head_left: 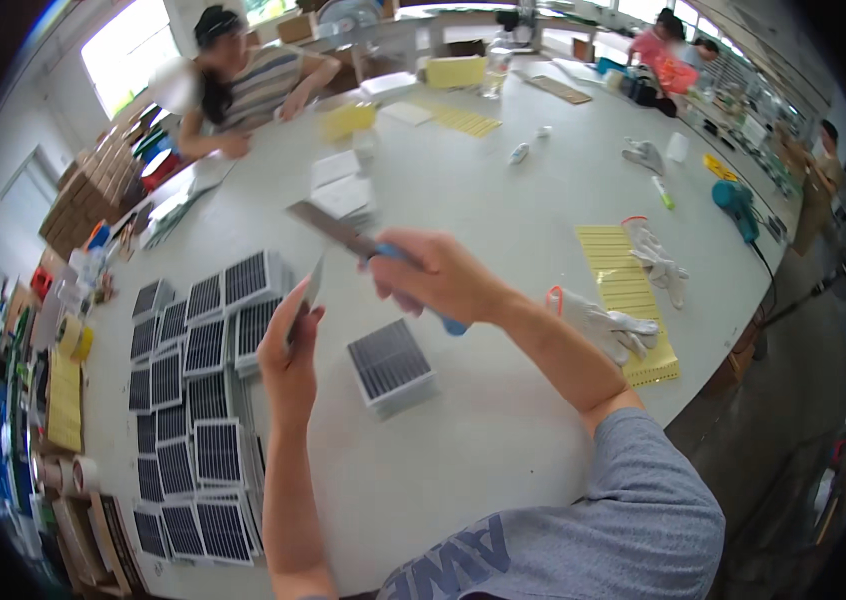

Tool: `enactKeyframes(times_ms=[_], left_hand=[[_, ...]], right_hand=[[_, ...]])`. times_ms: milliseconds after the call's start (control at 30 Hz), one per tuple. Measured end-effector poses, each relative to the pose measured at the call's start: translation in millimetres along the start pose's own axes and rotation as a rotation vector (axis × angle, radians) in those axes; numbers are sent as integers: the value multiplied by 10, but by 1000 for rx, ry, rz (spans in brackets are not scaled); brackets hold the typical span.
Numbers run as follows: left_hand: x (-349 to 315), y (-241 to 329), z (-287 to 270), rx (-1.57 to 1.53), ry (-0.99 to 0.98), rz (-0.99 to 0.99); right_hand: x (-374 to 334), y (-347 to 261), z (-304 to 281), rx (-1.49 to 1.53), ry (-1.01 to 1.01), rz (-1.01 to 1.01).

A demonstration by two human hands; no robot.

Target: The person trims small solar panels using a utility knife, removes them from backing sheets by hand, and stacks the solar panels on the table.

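Note:
My left hand point(289, 368) is closed on a small solar panel point(307, 296), held upright and seen nearly edge-on above the table. My right hand point(440, 274) grips a blue-handled tool with a flat metal blade point(335, 228); it looks like a file, but blur hides its exact kind. The blade points up and left, just above the panel and apart from it. Between my forearms lies a short stack of small solar panels point(390, 360), dark faces up. To the left of my left arm, several stacks of like panels point(205, 347) stand in rows.
White gloves point(603, 325) lie on yellow strip sheets point(611, 275) at the right. A teal heat gun point(735, 205) rests near the right edge, its cord hanging off. White stacks point(341, 185) stand beyond my hands. A person point(243, 85) sits across the table point(503, 450).

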State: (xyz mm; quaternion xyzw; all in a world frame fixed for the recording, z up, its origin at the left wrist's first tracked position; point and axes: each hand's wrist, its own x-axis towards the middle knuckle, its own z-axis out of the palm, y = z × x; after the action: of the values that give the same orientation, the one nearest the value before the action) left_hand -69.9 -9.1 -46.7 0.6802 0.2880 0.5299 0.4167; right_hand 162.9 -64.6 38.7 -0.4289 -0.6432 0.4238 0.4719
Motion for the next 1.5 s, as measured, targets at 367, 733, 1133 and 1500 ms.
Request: enactKeyframes(times_ms=[367, 733, 1133, 1500], left_hand=[[60, 107, 79, 425, 7, 287], [94, 121, 97, 425, 37, 324], [-29, 48, 128, -309, -124, -339], [96, 158, 200, -935, -144, -660]], right_hand=[[9, 125, 308, -24, -196, 340], [-156, 116, 524, -813, 253, -483], [218, 1456, -868, -1406, 291, 641], [298, 930, -882, -832, 206, 58]])
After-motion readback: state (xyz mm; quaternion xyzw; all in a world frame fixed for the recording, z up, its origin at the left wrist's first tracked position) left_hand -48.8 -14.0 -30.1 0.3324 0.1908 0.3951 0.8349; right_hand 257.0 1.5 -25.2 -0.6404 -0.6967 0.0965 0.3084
